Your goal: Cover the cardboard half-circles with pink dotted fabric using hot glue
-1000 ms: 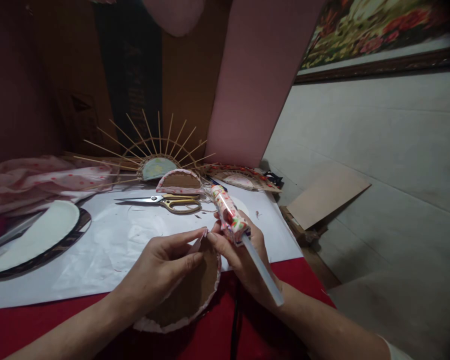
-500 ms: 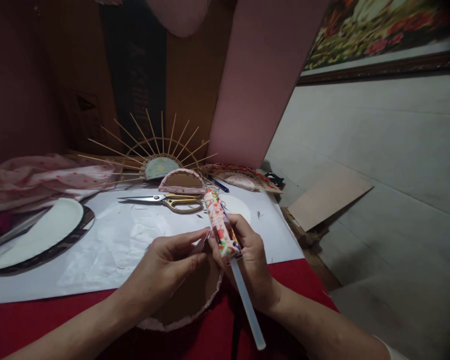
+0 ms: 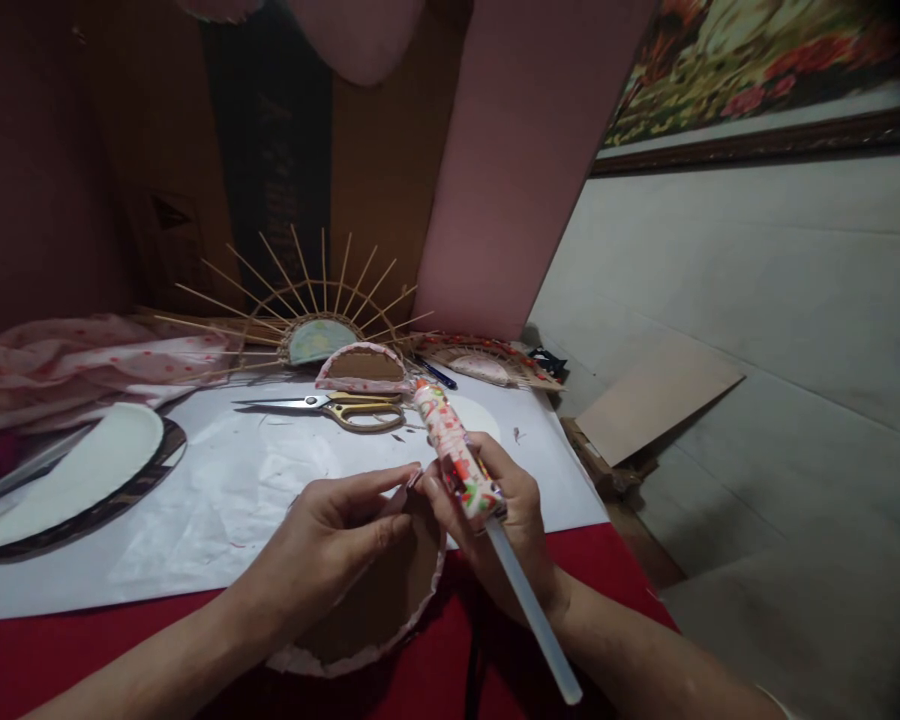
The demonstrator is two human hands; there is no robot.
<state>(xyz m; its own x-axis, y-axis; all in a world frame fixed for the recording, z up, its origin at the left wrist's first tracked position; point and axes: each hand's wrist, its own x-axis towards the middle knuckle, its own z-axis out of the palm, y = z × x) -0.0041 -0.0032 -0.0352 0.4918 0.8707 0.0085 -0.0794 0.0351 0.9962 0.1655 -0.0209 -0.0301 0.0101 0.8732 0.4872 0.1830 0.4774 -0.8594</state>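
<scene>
My left hand (image 3: 337, 540) pinches the upper edge of a brown cardboard piece (image 3: 390, 600) with a curved outline. Pale pink fabric is folded over the cardboard's rim. My right hand (image 3: 499, 510) is wrapped round a glue gun (image 3: 450, 440) covered in a colourful print. Its orange tip points away from me, and a long translucent glue stick (image 3: 536, 615) sticks out of its back end. The right fingertips are close to the left ones at the fabric edge; whether they touch it I cannot tell.
Scissors (image 3: 337, 407) lie on white paper (image 3: 217, 500) over a red cloth (image 3: 600, 570). Behind them is a fabric-edged cardboard half-circle (image 3: 364, 368) and a fan-shaped frame of thin sticks (image 3: 319, 335). Polka-dot fabric (image 3: 105, 360) and a pale half-disc (image 3: 82, 470) lie left.
The glue gun has shifted slightly right and towards me, its glue stick swinging to the right. My left hand keeps its pinch on the cardboard edge.
</scene>
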